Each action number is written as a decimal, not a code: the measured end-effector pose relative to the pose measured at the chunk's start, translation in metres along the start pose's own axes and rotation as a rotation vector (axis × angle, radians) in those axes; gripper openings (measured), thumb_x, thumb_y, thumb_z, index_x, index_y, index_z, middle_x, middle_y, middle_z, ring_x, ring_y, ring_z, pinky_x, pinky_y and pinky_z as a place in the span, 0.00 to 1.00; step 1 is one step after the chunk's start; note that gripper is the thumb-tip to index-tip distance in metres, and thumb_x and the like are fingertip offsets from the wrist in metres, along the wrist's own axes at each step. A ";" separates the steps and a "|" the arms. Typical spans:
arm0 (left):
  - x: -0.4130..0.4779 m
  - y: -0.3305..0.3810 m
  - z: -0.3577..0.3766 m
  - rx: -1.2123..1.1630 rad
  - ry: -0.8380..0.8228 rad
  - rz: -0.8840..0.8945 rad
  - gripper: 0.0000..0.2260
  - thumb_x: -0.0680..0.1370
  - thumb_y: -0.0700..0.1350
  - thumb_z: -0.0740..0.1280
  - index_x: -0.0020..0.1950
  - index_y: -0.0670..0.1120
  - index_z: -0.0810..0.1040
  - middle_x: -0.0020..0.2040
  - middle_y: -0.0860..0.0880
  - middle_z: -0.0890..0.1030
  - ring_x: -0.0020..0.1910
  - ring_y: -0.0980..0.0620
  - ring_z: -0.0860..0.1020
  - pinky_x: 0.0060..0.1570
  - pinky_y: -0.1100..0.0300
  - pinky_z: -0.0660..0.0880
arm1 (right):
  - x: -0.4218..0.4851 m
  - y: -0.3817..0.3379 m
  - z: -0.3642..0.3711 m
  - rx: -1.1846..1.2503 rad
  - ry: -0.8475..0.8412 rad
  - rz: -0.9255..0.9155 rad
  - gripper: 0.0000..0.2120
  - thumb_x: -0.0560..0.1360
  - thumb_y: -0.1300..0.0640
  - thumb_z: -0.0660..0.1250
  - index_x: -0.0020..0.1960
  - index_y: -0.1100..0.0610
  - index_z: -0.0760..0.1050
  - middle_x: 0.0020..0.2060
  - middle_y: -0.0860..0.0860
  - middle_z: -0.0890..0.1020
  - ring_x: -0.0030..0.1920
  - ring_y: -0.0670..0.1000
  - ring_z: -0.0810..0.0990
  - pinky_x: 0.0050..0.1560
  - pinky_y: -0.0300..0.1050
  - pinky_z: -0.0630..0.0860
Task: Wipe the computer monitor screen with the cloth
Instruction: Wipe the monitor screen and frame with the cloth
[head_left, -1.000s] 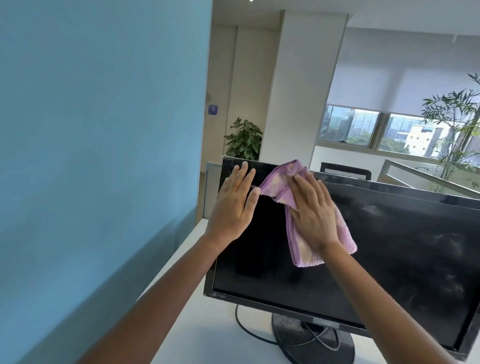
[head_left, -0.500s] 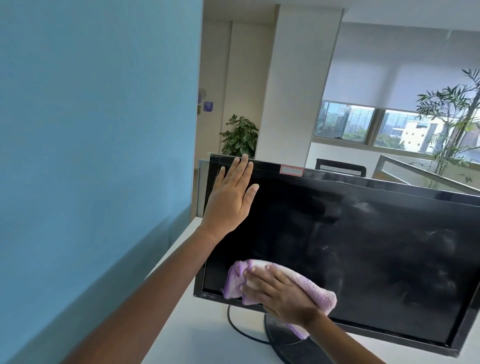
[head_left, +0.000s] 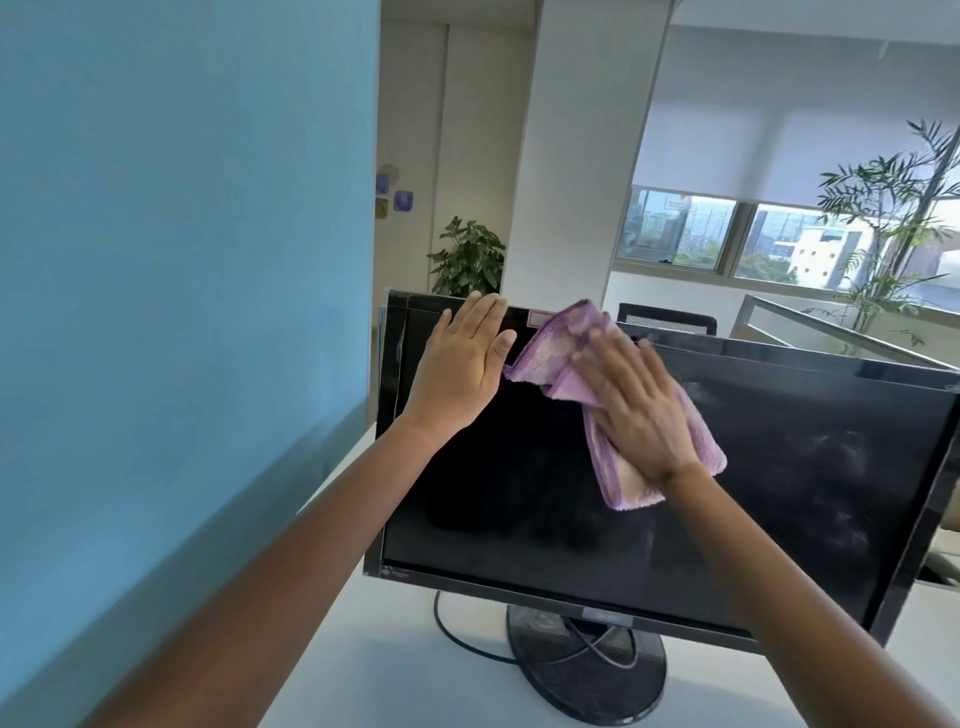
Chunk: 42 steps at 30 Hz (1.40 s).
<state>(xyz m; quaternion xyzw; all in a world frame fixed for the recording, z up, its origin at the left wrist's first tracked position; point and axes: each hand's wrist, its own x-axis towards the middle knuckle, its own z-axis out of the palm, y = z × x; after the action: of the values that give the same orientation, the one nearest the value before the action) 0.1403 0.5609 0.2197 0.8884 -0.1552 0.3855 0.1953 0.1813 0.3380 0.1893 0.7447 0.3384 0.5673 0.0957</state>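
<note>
Purple cloth (head_left: 613, 384) pressed flat on monitor screen (head_left: 779, 467) upper left by spread right hand (head_left: 636, 410), left hand (head_left: 460, 371) grip spread, braced against screen's far-left top.

Quick count: one black flat-panel computer monitor (head_left: 675, 493) on one round black stand (head_left: 587, 670), one fluffy purple cloth (head_left: 613, 400), two bare hands, left (head_left: 460, 371) and right (head_left: 636, 410), two leafy green potted plants (head_left: 467, 260) (head_left: 893, 223), one black mesh office chair (head_left: 667, 319).
</note>
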 end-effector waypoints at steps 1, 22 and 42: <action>0.000 0.002 0.001 -0.001 0.009 -0.010 0.21 0.82 0.48 0.49 0.74 0.45 0.56 0.76 0.47 0.58 0.76 0.52 0.51 0.74 0.56 0.45 | 0.002 0.002 -0.001 0.018 0.035 0.062 0.24 0.76 0.55 0.59 0.70 0.58 0.62 0.70 0.54 0.65 0.74 0.51 0.54 0.74 0.53 0.50; -0.003 0.006 0.002 0.208 -0.027 -0.024 0.23 0.81 0.50 0.50 0.74 0.44 0.53 0.75 0.45 0.58 0.75 0.49 0.53 0.75 0.53 0.51 | -0.120 -0.087 0.022 -0.063 -0.372 -0.494 0.25 0.71 0.58 0.56 0.68 0.49 0.69 0.68 0.44 0.71 0.71 0.51 0.65 0.72 0.53 0.48; -0.006 0.018 0.020 0.151 0.146 -0.105 0.22 0.80 0.50 0.49 0.72 0.41 0.61 0.72 0.43 0.66 0.74 0.46 0.59 0.74 0.48 0.47 | -0.085 -0.060 0.009 0.127 -0.069 0.207 0.25 0.71 0.54 0.59 0.68 0.52 0.65 0.65 0.56 0.74 0.69 0.57 0.63 0.71 0.53 0.54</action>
<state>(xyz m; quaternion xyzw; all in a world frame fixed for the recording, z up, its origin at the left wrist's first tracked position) 0.1412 0.5368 0.2067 0.8770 -0.0644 0.4490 0.1584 0.1547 0.3336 0.0885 0.7992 0.2914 0.5258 0.0009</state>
